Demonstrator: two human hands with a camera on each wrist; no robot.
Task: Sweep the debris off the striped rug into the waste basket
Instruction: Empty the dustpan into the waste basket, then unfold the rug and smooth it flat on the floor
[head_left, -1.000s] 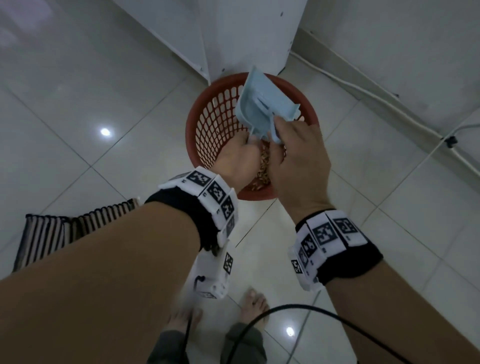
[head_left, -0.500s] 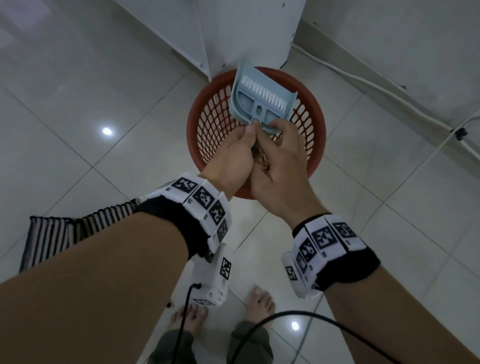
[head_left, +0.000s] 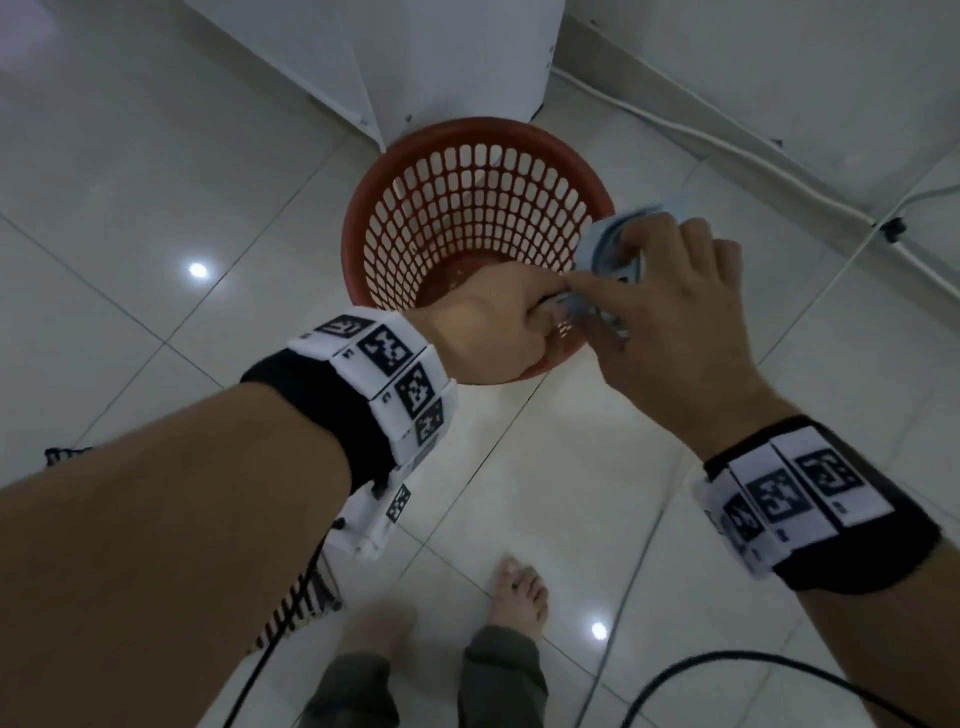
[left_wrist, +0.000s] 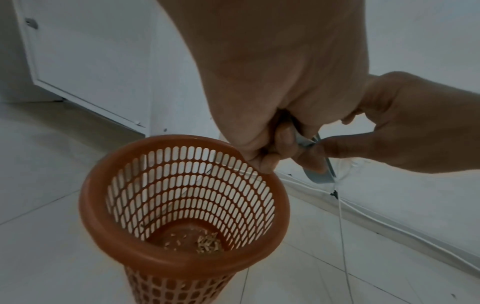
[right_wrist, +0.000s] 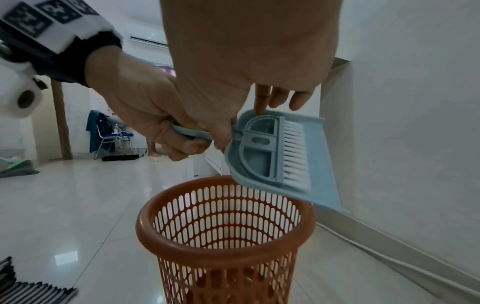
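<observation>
Left hand (head_left: 498, 322) grips the handle of the dustpan (right_wrist: 306, 164) above the basket (head_left: 363, 228), brush (right_wrist: 280, 152) nested inside. Right hand (head_left: 670, 322) pinches the pan's rim. Debris (left_wrist: 205, 244) lies on the basket floor.

- All three views are dim, low in contrast, with a cool grey-blue cast.
- Head view: three small ceiling-light reflections glare on the glossy floor tiles (head_left: 156, 156), one to the left of the left hand (head_left: 498, 322), two nearer the person than both hands.
- Motion blur smears the dustpan (head_left: 613, 249) at the right hand (head_left: 670, 332); the wrist markers stay legible.
- Wrist views: the near palms fill the top of the frame, soft and underexposed.
- Wide-angle distortion bends wall edges and tile joints toward the frame borders.
- Below the hands, the waste basket (left_wrist: 182, 265) interior is evenly lit, without hard shadows.
</observation>
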